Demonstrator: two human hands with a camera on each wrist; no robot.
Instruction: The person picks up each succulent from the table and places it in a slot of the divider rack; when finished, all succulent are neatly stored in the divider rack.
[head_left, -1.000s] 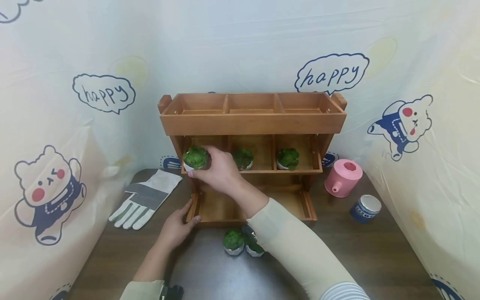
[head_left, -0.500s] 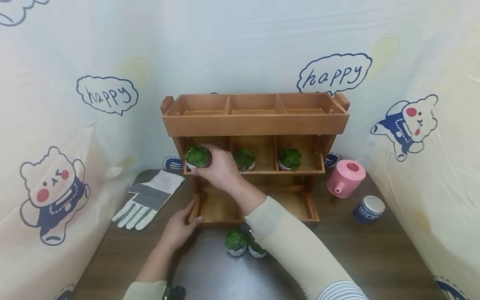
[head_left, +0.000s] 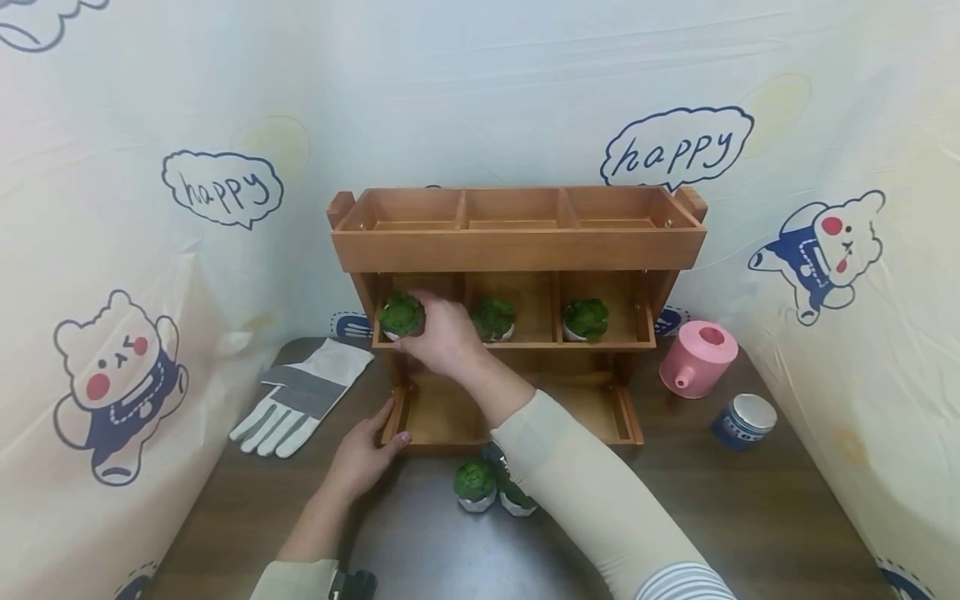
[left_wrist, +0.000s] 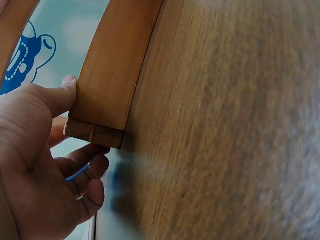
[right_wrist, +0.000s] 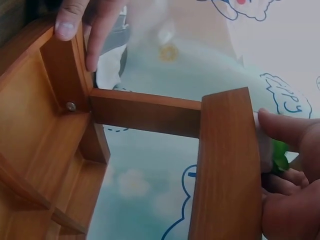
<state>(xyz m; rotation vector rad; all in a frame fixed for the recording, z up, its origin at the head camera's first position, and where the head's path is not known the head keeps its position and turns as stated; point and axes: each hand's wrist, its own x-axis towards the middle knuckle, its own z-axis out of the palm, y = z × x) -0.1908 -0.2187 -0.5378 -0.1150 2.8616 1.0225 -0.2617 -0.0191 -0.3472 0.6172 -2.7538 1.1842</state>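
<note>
The right hand (head_left: 446, 337) holds a small potted plant (head_left: 401, 315) between thumb and fingers at the left compartment of the wooden shelf (head_left: 517, 252), middle tier, just behind its front board. Whether the pot's base touches the compartment floor is hidden. The left hand (head_left: 363, 458) grips the front left corner of the bottom tier, thumb and fingers on different faces of the wood. For this step, an upright pot, a light grip low on its side and a gentle release once the base sits flat would probably work best; the left hand's brace should help prevent sliding.

The leafy tops are ruffled and rounded, over white, faceted pots. The middle plant (head_left: 495, 318) and right plant (head_left: 586, 318) fill the neighbouring compartments; the front pair (head_left: 475, 485) stands towards the tabletop's (head_left: 420, 550) front edge, partly behind the right sleeve (head_left: 577, 475). The shelf's reddish-brown boards look smooth and straight-edged; the tabletop is dark, grained and faintly glossy.
</note>
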